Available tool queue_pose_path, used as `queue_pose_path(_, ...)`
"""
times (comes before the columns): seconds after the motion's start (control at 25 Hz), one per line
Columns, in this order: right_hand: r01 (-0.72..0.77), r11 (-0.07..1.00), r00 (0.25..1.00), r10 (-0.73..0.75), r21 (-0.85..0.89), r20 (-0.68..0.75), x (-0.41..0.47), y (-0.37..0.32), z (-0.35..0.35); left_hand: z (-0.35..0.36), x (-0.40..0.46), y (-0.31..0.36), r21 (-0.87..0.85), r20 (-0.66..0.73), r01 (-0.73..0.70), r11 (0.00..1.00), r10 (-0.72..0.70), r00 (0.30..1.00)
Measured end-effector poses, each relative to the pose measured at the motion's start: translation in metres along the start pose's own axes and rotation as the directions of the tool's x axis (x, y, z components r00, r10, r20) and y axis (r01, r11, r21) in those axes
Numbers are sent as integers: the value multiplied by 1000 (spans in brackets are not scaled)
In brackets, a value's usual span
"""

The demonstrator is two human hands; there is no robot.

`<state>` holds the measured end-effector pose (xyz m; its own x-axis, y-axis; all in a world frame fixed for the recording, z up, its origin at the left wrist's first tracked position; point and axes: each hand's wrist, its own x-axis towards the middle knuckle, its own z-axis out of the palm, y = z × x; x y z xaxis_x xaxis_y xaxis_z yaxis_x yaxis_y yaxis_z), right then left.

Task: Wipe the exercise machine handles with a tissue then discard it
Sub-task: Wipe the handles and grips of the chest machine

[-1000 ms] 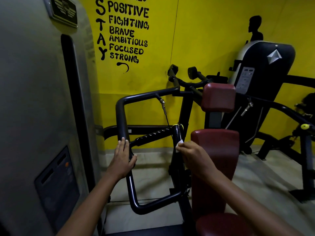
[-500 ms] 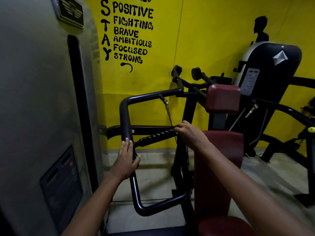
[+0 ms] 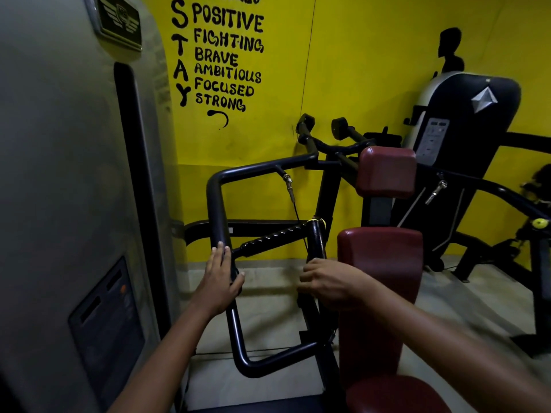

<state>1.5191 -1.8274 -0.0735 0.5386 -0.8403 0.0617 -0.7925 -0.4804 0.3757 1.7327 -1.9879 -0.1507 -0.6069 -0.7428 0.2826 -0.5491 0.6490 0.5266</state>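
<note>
Our right hand [image 3: 328, 283] curls its fingers around the upright handle bar [image 3: 316, 242], tissue hidden inside, the bar's long axis running up-down through our grip, while our left hand [image 3: 220, 278] wraps the frame tube [image 3: 217, 210].

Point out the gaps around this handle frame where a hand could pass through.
Widest gap: inside the frame loop, below the ribbed grip, between left hand and right hand. A smaller one lies above the grip. It looks tight between the upright bar and the maroon pad.
</note>
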Motion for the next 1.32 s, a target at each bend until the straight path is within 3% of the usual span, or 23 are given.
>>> queue_pose_path(0.08, -4, 1000, 998, 2, -28, -58, 6, 6, -4, 0, 0, 1, -5, -4, 2, 1000, -2, 1000)
queue_pose_path(0.2, -188, 977, 967, 166, -99, -196, 19, 31, -16, 0, -1, 2, -16, -21, -4, 1000, 4, 1000)
queue_pose_path(0.36, -363, 928, 923, 346, -85, -169, 22, 41, -11, 0, 0, 2, -6, -15, -2, 1000, 2, 1000)
queue_pose_path(0.6, -111, 994, 980, 105, -26, -168, -2, 5, -2, 2, 1, 0, -4, -17, 8, 1000, -8, 1000)
queue_pose_path(0.68, -141, 990, 957, 143, 24, -251, -14, 0, 3, 3, 1, -1, -7, -25, 8, 1000, -8, 1000)
queue_pose_path(0.72, -239, 967, 901, 256, 92, -349, -17, 1, 4, 4, 1, -1, -7, -28, 7, 1000, -7, 1000)
queue_pose_path(0.76, -379, 900, 783, 436, 216, -444, -17, 3, 2, 4, 2, -1, -7, -29, 5, 1000, -6, 1000)
queue_pose_path(0.8, -495, 776, 601, 631, 392, -491, -14, 8, -1, 4, 2, -1, -7, -29, 3, 1000, -4, 1000)
queue_pose_path(0.84, -541, 618, 397, 786, 570, -474, -8, 13, -5, 4, 2, -1, -6, -27, 3, 1000, -3, 1000)
queue_pose_path(0.88, -532, 468, 251, 883, 706, -396, -1, 19, -9, 3, 2, 0, -4, -22, 4, 1000, -4, 1000)
queue_pose_path(0.92, -513, 352, 186, 936, 783, -299, 6, 23, -11, 3, 2, 0, -3, -20, 5, 1000, -5, 1000)
queue_pose_path(1.04, -566, 227, 197, 971, 792, -137, 19, 22, -12, 2, 2, 0, 4, -14, 2, 1000, -2, 1000)
queue_pose_path(1.16, -637, 262, 212, 964, 725, -162, 13, 10, -11, 2, 2, 0, 5, -16, 6, 1000, -6, 1000)
queue_pose_path(1.32, -673, 233, 220, 969, 702, -110, 0, -4, -10, 3, 3, 0, 21, -17, 6, 1000, -5, 1000)
